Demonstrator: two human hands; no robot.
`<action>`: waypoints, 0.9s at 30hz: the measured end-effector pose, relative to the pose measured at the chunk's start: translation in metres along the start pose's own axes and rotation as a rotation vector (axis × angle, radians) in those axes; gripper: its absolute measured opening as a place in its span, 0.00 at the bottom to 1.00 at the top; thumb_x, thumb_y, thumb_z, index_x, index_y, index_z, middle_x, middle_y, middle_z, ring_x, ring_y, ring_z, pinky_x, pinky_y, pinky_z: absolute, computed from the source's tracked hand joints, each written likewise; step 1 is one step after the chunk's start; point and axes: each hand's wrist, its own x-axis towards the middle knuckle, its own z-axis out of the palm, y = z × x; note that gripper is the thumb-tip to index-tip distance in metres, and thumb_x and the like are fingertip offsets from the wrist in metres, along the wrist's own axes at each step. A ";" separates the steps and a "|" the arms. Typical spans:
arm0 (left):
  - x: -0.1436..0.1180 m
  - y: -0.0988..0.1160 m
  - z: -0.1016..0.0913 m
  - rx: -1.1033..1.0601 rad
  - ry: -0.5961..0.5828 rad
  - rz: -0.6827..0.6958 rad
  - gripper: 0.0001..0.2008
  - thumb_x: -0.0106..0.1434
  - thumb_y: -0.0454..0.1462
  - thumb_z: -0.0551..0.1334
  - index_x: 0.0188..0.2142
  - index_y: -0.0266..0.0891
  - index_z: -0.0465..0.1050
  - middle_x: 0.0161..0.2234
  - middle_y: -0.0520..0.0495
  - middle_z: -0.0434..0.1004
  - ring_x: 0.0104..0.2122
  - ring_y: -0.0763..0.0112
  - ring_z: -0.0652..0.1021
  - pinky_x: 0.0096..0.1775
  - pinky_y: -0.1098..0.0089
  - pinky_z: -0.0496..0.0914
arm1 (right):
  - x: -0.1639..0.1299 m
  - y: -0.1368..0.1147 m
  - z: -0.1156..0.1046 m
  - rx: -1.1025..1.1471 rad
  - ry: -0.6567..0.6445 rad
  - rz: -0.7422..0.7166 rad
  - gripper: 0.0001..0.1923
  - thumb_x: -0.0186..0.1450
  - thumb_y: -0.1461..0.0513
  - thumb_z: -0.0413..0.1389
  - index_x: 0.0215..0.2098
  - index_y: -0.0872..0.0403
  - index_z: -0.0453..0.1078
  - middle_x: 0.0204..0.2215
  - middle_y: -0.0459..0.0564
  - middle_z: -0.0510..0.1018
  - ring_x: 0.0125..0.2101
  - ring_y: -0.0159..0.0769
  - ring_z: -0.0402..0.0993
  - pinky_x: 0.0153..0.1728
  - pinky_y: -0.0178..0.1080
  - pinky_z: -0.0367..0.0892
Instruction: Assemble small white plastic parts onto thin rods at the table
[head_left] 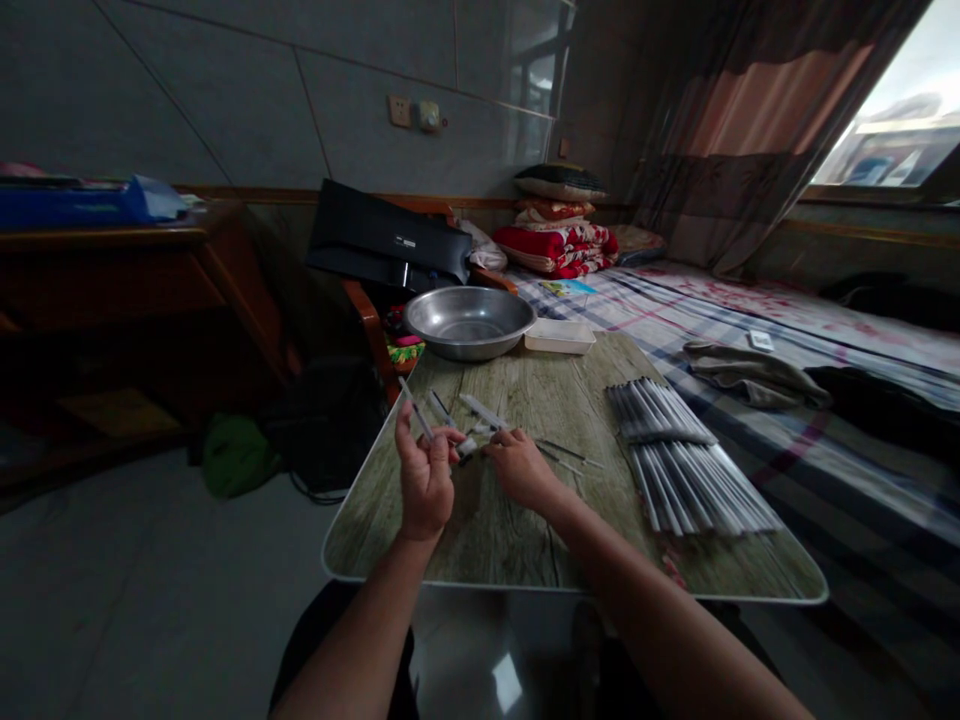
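Over the green-brown, wood-grained table (pixel 495 540), the left hand (pixel 427 475) has thumb and fingers clamped on a slim, translucent, pen-like tube (pixel 416 409), tilted above the tabletop; the right hand (pixel 521 465) bends its fingers low beside loose, thin, dark-and-pale rods (pixel 570 451), whether gripping I cannot tell; white, slender, bundled sticks (pixel 697 490) lie to the right; behind, a pale label (pixel 405 242) on a black, flat panel (pixel 360 235) is too small to read.

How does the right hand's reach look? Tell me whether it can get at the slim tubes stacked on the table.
Probably yes: between the right hand and the slim tubes lie only low, thin rods and bare tabletop.
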 end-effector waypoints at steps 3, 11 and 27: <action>-0.001 0.003 0.002 -0.002 -0.014 -0.004 0.29 0.68 0.38 0.52 0.65 0.46 0.41 0.34 0.49 0.74 0.26 0.74 0.70 0.35 0.68 0.68 | 0.001 -0.001 0.002 0.014 0.042 -0.006 0.18 0.63 0.69 0.48 0.44 0.56 0.76 0.40 0.58 0.76 0.40 0.43 0.67 0.44 0.41 0.60; -0.002 0.005 0.002 -0.048 -0.042 -0.050 0.29 0.68 0.39 0.53 0.65 0.48 0.42 0.32 0.52 0.74 0.22 0.76 0.69 0.29 0.71 0.67 | 0.003 0.004 0.003 0.278 0.222 0.068 0.11 0.63 0.66 0.51 0.35 0.55 0.76 0.33 0.54 0.78 0.36 0.39 0.70 0.41 0.38 0.61; -0.009 0.001 0.011 -0.040 -0.658 -0.378 0.26 0.66 0.44 0.54 0.62 0.44 0.54 0.30 0.52 0.72 0.22 0.76 0.62 0.26 0.74 0.58 | -0.014 0.014 -0.050 1.571 0.368 0.285 0.14 0.51 0.59 0.64 0.35 0.54 0.76 0.27 0.46 0.76 0.28 0.31 0.70 0.31 0.34 0.65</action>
